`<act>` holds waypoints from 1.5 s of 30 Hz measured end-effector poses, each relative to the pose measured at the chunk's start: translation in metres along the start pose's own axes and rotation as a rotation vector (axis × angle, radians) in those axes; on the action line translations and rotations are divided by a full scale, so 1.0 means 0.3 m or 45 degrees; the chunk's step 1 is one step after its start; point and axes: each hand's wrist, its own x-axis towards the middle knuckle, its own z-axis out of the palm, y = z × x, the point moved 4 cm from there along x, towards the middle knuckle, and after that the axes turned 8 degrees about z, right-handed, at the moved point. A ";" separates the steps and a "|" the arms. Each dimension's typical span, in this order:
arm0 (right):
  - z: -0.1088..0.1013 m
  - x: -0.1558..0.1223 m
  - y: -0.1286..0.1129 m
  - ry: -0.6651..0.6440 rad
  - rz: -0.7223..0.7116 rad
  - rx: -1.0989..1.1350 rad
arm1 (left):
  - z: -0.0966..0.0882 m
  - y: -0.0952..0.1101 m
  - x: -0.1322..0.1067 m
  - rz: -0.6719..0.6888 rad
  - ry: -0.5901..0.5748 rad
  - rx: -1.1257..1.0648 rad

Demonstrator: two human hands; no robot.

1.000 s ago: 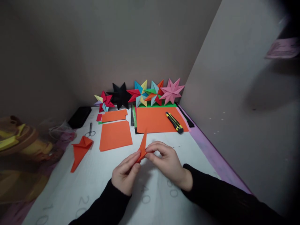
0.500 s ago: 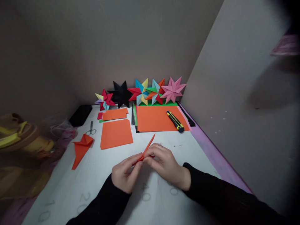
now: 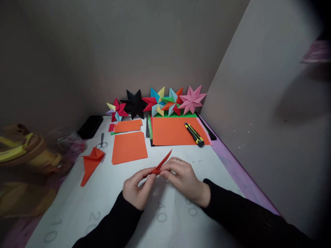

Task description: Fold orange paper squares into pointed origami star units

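Both my hands pinch a narrow folded orange paper piece (image 3: 162, 162) just above the white table (image 3: 108, 193). My left hand (image 3: 137, 189) grips its lower left end with thumb and forefinger. My right hand (image 3: 183, 177) pinches it from the right, fingers closed over the fold. The piece's pointed tip sticks up and to the right, seen nearly edge-on. A finished folded orange unit (image 3: 90, 163) lies to the left of my hands.
Orange square sheets (image 3: 129, 147), (image 3: 128, 126) and a large orange sheet (image 3: 176, 131) lie beyond my hands. A yellow-black utility knife (image 3: 193, 134) rests on the large sheet. Small scissors (image 3: 101, 142), a black case (image 3: 89, 126) and several paper stars (image 3: 157, 101) stand at the back wall.
The orange piece has tilted from pointing up to leaning right and lying flatter. My fingers have closed in on its fold; my hands stayed at the same spot.
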 end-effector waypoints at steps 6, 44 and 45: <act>0.018 -0.004 -0.003 -0.119 -0.076 -0.106 | -0.010 0.038 -0.004 0.341 -0.013 0.106; 0.083 -0.022 0.143 -0.191 0.948 0.934 | 0.002 -0.049 0.029 -0.407 0.005 -0.265; 0.083 -0.021 0.141 -0.198 0.948 0.935 | 0.002 -0.048 0.030 -0.410 -0.003 -0.267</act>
